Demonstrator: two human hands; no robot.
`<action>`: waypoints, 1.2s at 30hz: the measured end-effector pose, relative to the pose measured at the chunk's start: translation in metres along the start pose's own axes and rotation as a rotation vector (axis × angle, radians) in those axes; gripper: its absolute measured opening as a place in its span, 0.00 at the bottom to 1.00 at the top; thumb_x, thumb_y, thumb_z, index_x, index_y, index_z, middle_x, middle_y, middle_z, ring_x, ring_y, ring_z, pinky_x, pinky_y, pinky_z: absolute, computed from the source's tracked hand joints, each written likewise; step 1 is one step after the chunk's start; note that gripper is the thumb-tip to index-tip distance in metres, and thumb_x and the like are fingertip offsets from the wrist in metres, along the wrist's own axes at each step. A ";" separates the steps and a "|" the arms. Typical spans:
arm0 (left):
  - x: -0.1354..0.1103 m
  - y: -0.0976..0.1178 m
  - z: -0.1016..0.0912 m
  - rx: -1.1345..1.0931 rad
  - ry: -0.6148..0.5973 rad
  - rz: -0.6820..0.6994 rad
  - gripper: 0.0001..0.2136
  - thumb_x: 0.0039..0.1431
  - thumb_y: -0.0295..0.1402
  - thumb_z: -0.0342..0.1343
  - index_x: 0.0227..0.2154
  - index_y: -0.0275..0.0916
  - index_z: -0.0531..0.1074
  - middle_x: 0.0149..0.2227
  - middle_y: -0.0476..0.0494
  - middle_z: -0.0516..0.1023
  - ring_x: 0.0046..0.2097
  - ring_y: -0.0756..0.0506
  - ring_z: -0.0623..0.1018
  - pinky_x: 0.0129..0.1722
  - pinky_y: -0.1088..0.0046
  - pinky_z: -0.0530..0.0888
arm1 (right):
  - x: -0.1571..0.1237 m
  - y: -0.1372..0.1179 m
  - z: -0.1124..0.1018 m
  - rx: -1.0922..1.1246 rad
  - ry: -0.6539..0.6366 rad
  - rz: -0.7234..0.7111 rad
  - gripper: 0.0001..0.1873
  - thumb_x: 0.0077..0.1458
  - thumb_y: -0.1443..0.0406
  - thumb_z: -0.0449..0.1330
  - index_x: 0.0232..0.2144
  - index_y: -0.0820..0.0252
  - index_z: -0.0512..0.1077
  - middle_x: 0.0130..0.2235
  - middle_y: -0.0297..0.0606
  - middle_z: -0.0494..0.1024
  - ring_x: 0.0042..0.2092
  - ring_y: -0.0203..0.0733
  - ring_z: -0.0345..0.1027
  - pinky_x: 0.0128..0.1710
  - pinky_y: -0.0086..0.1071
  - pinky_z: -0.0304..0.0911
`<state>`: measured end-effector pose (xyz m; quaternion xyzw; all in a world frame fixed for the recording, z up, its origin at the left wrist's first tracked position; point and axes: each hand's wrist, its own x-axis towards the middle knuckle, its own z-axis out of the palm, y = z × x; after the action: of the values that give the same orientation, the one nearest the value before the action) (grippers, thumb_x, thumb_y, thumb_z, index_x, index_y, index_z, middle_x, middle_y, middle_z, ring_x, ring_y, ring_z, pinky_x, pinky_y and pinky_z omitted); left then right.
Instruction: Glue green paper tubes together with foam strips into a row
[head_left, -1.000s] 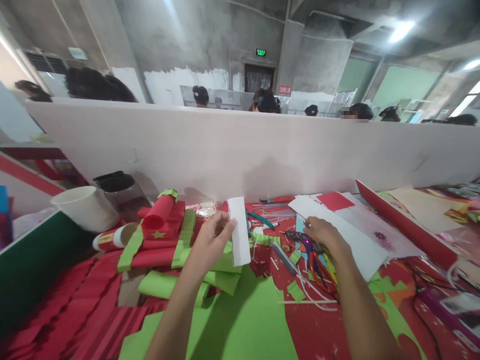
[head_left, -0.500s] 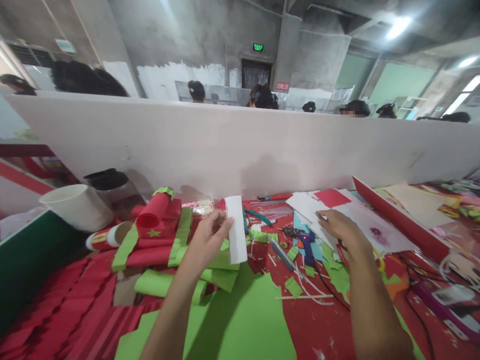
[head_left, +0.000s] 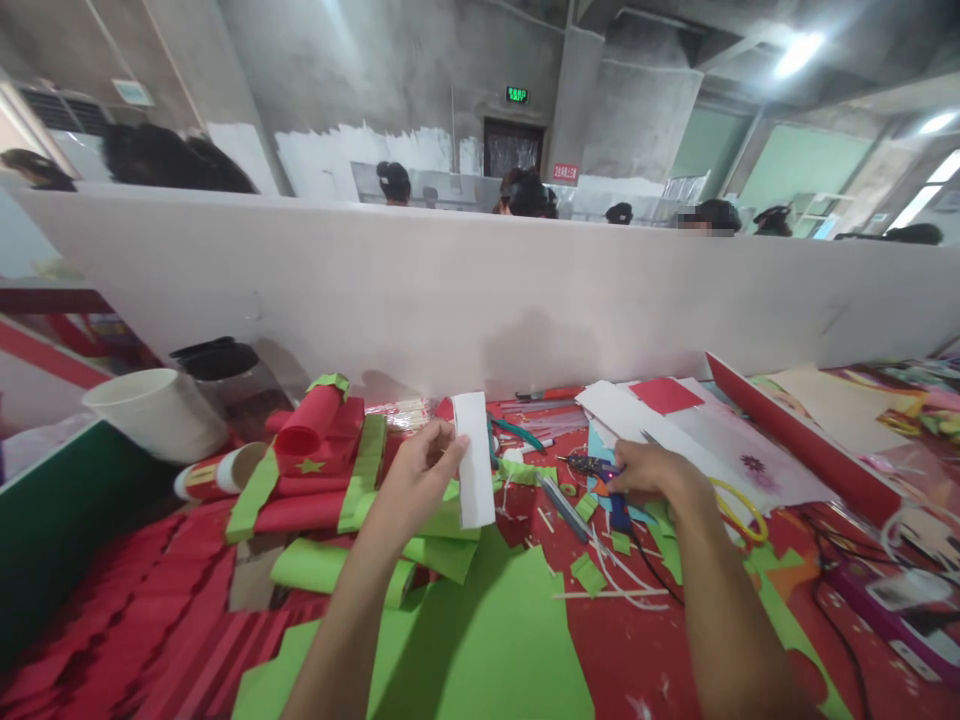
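My left hand (head_left: 429, 465) pinches a narrow folded strip of white card (head_left: 473, 460), upright above the green paper sheet (head_left: 487, 640). At the right, my right hand (head_left: 656, 472) has its fingers closed on the blue glue gun (head_left: 619, 512), which lies on the red tabletop with its nozzle pointing left. Scissors with a yellow handle (head_left: 750, 535) lie beside and partly under that hand. Left of my left hand stands a red paper piece with a gold star (head_left: 307, 467) and green strips.
Grey cutter (head_left: 564, 510), green-handled pliers (head_left: 517, 433) and green scraps litter the middle. White paper (head_left: 626, 420) lies behind my right hand. A white cup (head_left: 154, 415) and dark-lidded jar (head_left: 229, 375) stand left. Behind rises a white partition (head_left: 420, 290); people's heads show beyond.
My right hand has moved left and down from the scissors onto the glue gun. The scissors now lie on the table. My left hand keeps the white card strip in place.
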<state>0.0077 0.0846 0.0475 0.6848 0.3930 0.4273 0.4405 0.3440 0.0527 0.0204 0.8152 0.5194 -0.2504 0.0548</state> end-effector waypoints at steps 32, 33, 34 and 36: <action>0.002 -0.006 -0.001 -0.063 -0.025 -0.001 0.11 0.59 0.40 0.53 0.27 0.39 0.62 0.26 0.53 0.63 0.28 0.51 0.66 0.29 0.76 0.64 | 0.004 -0.012 0.008 0.454 -0.103 -0.017 0.25 0.43 0.66 0.69 0.39 0.58 0.59 0.25 0.29 0.76 0.23 0.40 0.74 0.31 0.39 0.71; 0.002 -0.006 -0.001 -0.064 -0.022 0.000 0.11 0.59 0.40 0.53 0.27 0.39 0.62 0.26 0.53 0.63 0.28 0.51 0.66 0.28 0.76 0.64 | 0.005 -0.011 0.009 0.472 -0.099 -0.022 0.25 0.43 0.66 0.69 0.38 0.58 0.59 0.25 0.29 0.76 0.23 0.41 0.74 0.31 0.40 0.71; 0.002 -0.006 -0.001 -0.064 -0.020 0.000 0.11 0.59 0.40 0.53 0.27 0.39 0.62 0.26 0.53 0.63 0.28 0.51 0.66 0.28 0.76 0.64 | 0.007 -0.009 0.009 0.493 -0.088 -0.027 0.24 0.43 0.66 0.69 0.38 0.58 0.59 0.24 0.29 0.76 0.24 0.41 0.74 0.30 0.40 0.71; 0.002 -0.005 -0.001 -0.063 -0.020 0.002 0.11 0.59 0.39 0.53 0.27 0.39 0.61 0.25 0.53 0.63 0.27 0.51 0.65 0.28 0.76 0.63 | 0.011 -0.005 0.009 0.542 -0.051 -0.043 0.25 0.42 0.66 0.69 0.39 0.57 0.60 0.23 0.29 0.75 0.24 0.44 0.75 0.28 0.39 0.71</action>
<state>0.0069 0.0885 0.0430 0.6751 0.3744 0.4330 0.4654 0.3402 0.0610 0.0086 0.7822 0.4492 -0.4019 -0.1578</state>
